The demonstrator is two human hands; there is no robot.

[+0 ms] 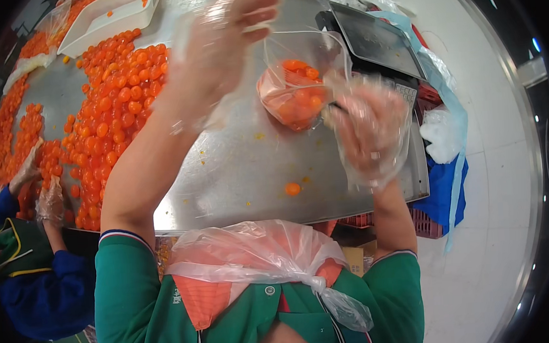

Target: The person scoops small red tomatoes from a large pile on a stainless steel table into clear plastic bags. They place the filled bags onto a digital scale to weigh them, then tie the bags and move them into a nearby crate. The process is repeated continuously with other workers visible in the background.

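Note:
A clear plastic bag point(297, 98) with several round orange egg yolks point(301, 69) in its bottom rests on the metal table, its mouth upward. My right hand point(372, 118), in a loose clear glove, is closed on the right side of this bag. Raised beyond the bag's left side is my left hand point(234, 32), also gloved and blurred by motion. Its fingers point right and stand apart, and I make out nothing held in them. One loose yolk point(292, 188) lies near the table's front edge.
A large heap of yolks point(116, 99) covers the table's left part, with a white tray point(111, 21) behind. A scale with a dark platform point(376, 39) stands at the right. At far left, a co-worker's gloved hands point(50, 201) touch the heap. Yellow crumbs dot the metal table point(225, 181).

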